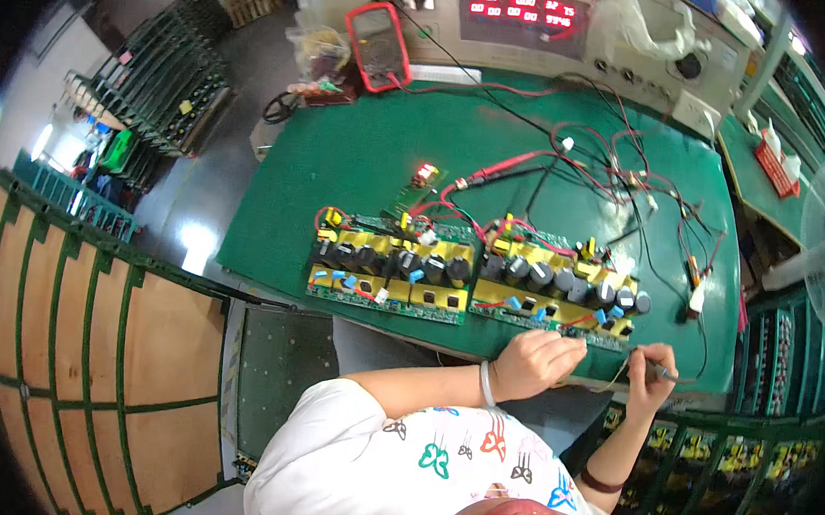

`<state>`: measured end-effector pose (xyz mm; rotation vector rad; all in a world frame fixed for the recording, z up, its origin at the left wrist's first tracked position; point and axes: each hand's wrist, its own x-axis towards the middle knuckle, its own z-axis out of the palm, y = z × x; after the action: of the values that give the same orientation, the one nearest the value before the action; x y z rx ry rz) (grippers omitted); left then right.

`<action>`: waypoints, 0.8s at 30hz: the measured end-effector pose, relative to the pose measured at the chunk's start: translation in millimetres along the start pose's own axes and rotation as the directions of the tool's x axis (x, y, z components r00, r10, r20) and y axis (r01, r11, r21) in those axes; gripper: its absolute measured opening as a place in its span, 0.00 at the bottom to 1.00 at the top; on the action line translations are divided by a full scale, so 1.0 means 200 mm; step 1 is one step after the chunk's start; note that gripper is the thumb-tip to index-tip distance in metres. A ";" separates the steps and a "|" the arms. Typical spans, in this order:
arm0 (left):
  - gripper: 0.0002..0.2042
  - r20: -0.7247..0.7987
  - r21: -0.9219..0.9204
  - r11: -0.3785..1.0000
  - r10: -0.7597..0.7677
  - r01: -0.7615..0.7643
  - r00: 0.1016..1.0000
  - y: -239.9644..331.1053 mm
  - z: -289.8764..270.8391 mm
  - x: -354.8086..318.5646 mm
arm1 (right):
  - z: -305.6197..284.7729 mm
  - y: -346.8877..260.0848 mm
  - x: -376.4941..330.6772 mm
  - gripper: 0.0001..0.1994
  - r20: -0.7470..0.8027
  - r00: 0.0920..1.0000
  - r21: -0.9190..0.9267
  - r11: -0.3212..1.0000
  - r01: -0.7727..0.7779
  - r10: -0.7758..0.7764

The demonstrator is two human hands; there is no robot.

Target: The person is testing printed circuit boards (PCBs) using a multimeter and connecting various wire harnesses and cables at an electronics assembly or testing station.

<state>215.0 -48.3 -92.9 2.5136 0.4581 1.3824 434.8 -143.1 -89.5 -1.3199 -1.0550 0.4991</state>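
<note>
Thin tool (pixel 662 372) in right hand (pixel 649 374), tip indistinct; left hand (pixel 537 359) fisted.

Two circuit boards (pixel 391 268) (pixel 562 290), perhaps one multimeter (pixel 378 46)

A green worktop (pixel 343 159) carries two circuit boards. One circuit board (pixel 393 266) lies at seven o'clock, the other (pixel 562 290) at five. A red multimeter (pixel 378 46) stands at eleven.

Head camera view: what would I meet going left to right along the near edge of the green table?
Left circuit board → right circuit board → left hand → right hand holding a thin tool.
</note>
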 end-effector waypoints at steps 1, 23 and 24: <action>0.11 0.003 0.006 1.000 0.014 -0.014 1.000 -0.01 0.00 0.00 | -0.01 0.01 0.01 0.04 -0.027 0.999 -0.055 0.998 0.026 -0.027; 0.13 0.036 0.029 0.999 -0.029 0.028 0.999 -0.01 -0.02 0.04 | 0.04 -0.03 0.09 0.03 0.011 0.992 -0.139 0.982 0.128 -0.128; 0.13 0.041 0.032 0.999 -0.033 0.032 0.999 -0.02 -0.03 0.05 | 0.04 0.01 0.09 0.02 0.000 0.995 -0.112 0.989 0.097 -0.098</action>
<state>213.7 -39.9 -83.2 2.5428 0.5136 1.3181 436.5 -123.3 -85.1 -1.3599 -1.1508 0.3671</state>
